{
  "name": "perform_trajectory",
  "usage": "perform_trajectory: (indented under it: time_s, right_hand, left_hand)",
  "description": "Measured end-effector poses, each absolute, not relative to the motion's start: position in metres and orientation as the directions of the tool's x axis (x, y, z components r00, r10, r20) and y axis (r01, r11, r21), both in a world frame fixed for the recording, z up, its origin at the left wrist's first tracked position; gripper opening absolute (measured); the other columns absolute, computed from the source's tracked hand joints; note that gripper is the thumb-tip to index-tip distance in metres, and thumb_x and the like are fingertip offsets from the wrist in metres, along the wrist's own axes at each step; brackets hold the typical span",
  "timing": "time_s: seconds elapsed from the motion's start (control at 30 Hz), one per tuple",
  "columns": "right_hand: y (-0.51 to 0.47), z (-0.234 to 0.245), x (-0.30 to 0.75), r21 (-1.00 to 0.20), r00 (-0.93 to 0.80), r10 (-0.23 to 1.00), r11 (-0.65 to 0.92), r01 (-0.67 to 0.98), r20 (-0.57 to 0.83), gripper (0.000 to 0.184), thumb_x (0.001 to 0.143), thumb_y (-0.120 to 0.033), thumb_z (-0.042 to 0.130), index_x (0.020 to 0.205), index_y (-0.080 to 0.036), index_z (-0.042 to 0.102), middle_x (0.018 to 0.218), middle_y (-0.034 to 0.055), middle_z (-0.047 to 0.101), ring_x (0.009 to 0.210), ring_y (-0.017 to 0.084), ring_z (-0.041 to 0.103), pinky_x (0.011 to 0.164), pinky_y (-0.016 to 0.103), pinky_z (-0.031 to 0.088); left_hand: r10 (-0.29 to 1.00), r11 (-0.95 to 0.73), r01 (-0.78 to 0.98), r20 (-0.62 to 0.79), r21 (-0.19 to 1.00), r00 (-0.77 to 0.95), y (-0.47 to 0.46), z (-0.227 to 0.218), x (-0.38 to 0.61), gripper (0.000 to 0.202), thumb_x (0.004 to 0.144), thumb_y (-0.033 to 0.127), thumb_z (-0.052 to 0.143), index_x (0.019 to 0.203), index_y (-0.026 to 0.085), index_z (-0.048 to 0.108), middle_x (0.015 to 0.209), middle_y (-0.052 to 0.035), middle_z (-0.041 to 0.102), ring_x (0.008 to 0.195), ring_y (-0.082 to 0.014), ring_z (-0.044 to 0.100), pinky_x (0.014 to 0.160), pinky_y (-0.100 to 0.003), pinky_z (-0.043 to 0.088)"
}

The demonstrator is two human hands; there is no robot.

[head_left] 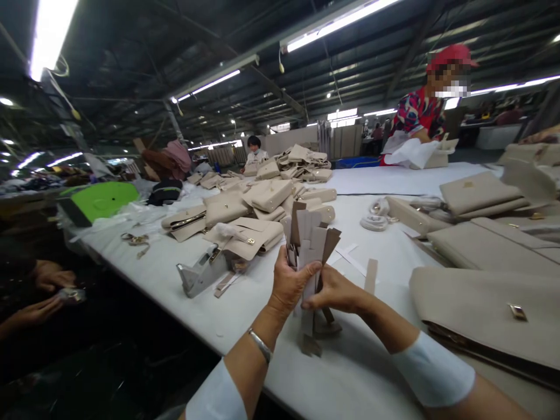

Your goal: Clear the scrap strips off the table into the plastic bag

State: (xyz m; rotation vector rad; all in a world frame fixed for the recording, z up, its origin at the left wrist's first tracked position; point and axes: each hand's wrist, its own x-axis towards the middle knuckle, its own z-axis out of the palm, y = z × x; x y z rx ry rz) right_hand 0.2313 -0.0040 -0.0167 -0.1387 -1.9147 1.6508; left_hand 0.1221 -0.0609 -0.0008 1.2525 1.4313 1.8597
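Both hands meet around a loose bundle of flat strips (312,242), some pale and some brown, held above the white table. My left hand (289,281) is closed on the bundle's left side, its thumb across the front. From the right, my right hand (339,290) grips the same bundle lower down, thumb over the strips. Several strip ends hang below the hands. A single beige strip (371,276) lies on the table just right of them, near crossed white strips (350,259). To the left stands a grey tape dispenser (199,274).
Beige handbags (269,195) are heaped beyond the hands, and larger bags (485,303) line the right side. A wrapped strap (375,214) and a green object (105,201) lie farther off. Another person's hands (55,291) are at lower left; a person in a red cap stands at back right.
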Motion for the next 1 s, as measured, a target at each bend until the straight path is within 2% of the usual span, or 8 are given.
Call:
perform_trajectory:
  time_s: [0.1, 0.2, 0.27, 0.4, 0.57, 0.73, 0.87, 1.0]
  right_hand:
    - [-0.017, -0.024, 0.221, -0.933, -0.739, 0.573, 0.269, -0.24, 0.356, 0.062, 0.06, -0.022, 0.076, 0.118, -0.014, 0.055, 0.105, 0.0085, 0.065, 0.089, 0.024, 0.062, 0.077, 0.035, 0.055]
    - [-0.026, -0.018, 0.217, -0.885, -0.648, 0.623, 0.426, -0.191, 0.439, 0.026, 0.071, -0.027, 0.067, 0.094, -0.016, 0.065, 0.087, 0.0058, 0.068, 0.077, 0.022, 0.063, 0.067, 0.032, 0.056]
    - [-0.028, -0.007, 0.222, -0.836, -0.612, 0.601, 0.511, -0.201, 0.514, 0.015, 0.075, -0.033, 0.064, 0.077, -0.018, 0.067, 0.074, 0.0044, 0.068, 0.069, 0.021, 0.063, 0.061, 0.031, 0.056]
    - [-0.024, 0.012, 0.237, -0.811, -0.563, 0.617, 0.556, -0.183, 0.55, 0.022, 0.077, -0.04, 0.065, 0.073, -0.02, 0.071, 0.069, 0.0058, 0.068, 0.066, 0.023, 0.065, 0.059, 0.033, 0.058]
    - [-0.018, 0.006, 0.233, -0.855, -0.675, 0.556, 0.462, -0.234, 0.485, 0.032, 0.075, -0.034, 0.071, 0.104, -0.02, 0.068, 0.101, 0.0064, 0.069, 0.095, 0.027, 0.064, 0.088, 0.042, 0.054]
    - [-0.008, -0.013, 0.225, -0.898, -0.765, 0.485, 0.339, -0.281, 0.423, 0.031, 0.079, -0.031, 0.065, 0.108, -0.019, 0.064, 0.105, 0.0051, 0.066, 0.1, 0.026, 0.062, 0.088, 0.039, 0.053]
    - [-0.008, -0.008, 0.227, -0.834, -0.8, 0.416, 0.521, -0.181, 0.433, 0.025, 0.076, -0.022, 0.06, 0.101, -0.02, 0.064, 0.101, 0.0042, 0.066, 0.095, 0.024, 0.061, 0.086, 0.037, 0.052]
    - [-0.01, 0.002, 0.227, -0.555, -0.787, 0.39, 0.829, 0.074, 0.478, 0.026, 0.068, -0.029, 0.065, 0.092, -0.018, 0.065, 0.098, 0.0096, 0.065, 0.094, 0.03, 0.057, 0.084, 0.043, 0.049]
  left_hand:
    - [0.763, -0.359, 0.138, 0.375, 0.923, -0.526, -0.068, 0.003, 0.116, 0.055, 0.063, 0.037, 0.081, 0.104, 0.018, 0.049, 0.099, -0.0047, 0.065, 0.089, -0.0178, 0.063, 0.084, -0.029, 0.05]
    - [0.715, -0.404, 0.195, 0.441, 0.894, -0.543, -0.081, 0.02, 0.116, 0.053, 0.058, 0.037, 0.084, 0.092, 0.021, 0.047, 0.086, 0.0001, 0.061, 0.078, -0.015, 0.058, 0.072, -0.025, 0.05]
    - [0.689, -0.42, 0.298, 0.515, 0.857, -0.511, -0.09, 0.035, 0.119, 0.056, 0.051, 0.037, 0.087, 0.088, 0.022, 0.046, 0.077, 0.0025, 0.056, 0.07, -0.0134, 0.052, 0.063, -0.023, 0.046]
    - [0.73, -0.373, 0.398, 0.53, 0.838, -0.432, -0.095, 0.055, 0.122, 0.056, 0.046, 0.04, 0.089, 0.085, 0.022, 0.052, 0.075, 0.0009, 0.053, 0.07, -0.0149, 0.047, 0.063, -0.026, 0.046]
    - [0.837, -0.388, 0.096, 0.394, 0.917, -0.379, -0.082, 0.029, 0.107, 0.049, 0.054, 0.035, 0.086, 0.092, 0.019, 0.059, 0.082, 0.0002, 0.063, 0.075, -0.0153, 0.057, 0.069, -0.026, 0.049]
    - [0.87, -0.383, 0.008, 0.363, 0.924, -0.333, -0.078, -0.012, 0.102, 0.063, 0.054, 0.028, 0.086, 0.108, 0.021, 0.054, 0.094, 0.0005, 0.065, 0.086, -0.0161, 0.06, 0.079, -0.026, 0.049]
    - [0.874, -0.38, -0.068, 0.334, 0.922, -0.354, -0.082, -0.016, 0.103, 0.066, 0.053, 0.022, 0.087, 0.108, 0.02, 0.052, 0.096, -0.0002, 0.065, 0.088, -0.0164, 0.06, 0.077, -0.026, 0.05]
    - [0.884, -0.368, -0.142, 0.298, 0.919, -0.36, -0.085, -0.009, 0.107, 0.066, 0.052, 0.021, 0.088, 0.109, 0.019, 0.055, 0.101, -0.0022, 0.066, 0.094, -0.018, 0.06, 0.082, -0.028, 0.05]
